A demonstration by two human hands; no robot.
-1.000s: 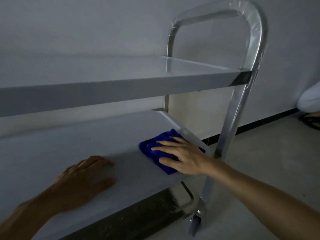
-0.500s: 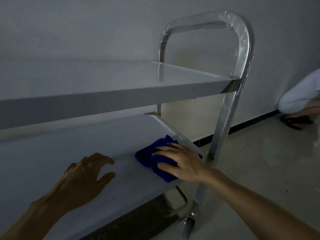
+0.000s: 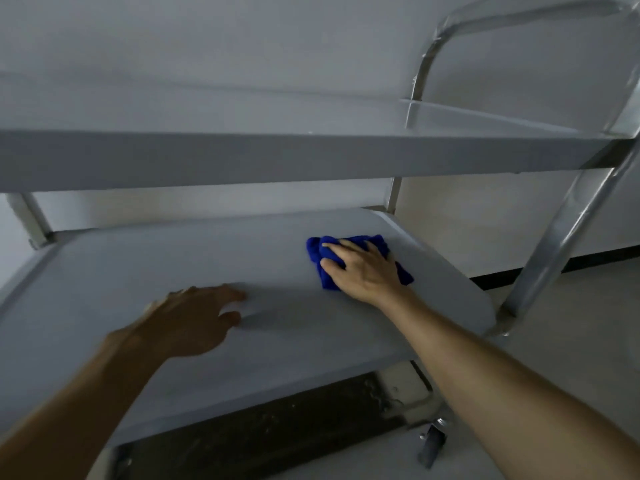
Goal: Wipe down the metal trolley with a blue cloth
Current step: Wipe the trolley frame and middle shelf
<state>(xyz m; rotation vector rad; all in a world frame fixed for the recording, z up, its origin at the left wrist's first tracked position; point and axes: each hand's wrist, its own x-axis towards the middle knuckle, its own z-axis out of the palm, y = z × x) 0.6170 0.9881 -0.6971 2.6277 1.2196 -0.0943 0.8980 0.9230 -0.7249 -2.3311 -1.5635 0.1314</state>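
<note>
Two hands are on the middle shelf (image 3: 173,271) of the metal trolley (image 3: 540,271): the right hand (image 3: 360,271) lies on top of the blue cloth (image 3: 346,261), which sits bunched toward the shelf's right end, short of the raised rim. The fingers are spread and bent over the folds, the thumb tucked against the cloth's near edge, so this grip presses the cloth more than it clutches it. The left hand (image 3: 194,320) rests nearer me on the bare shelf, fingers loose and holding nothing; it looks to be steadying the trolley, which stands on a castor (image 3: 433,445) and might roll. To do this step well, I'd say keep the palm flat and heavy on the cloth, sweep in long overlapping passes across the shelf, and run it right into the rim and the corners by the upright post (image 3: 391,195), where dirt would collect. As for anything carried, the top shelf (image 3: 277,157) and this middle one show nothing lying on them but the cloth and hands; the space below is too dark to tell.
</note>
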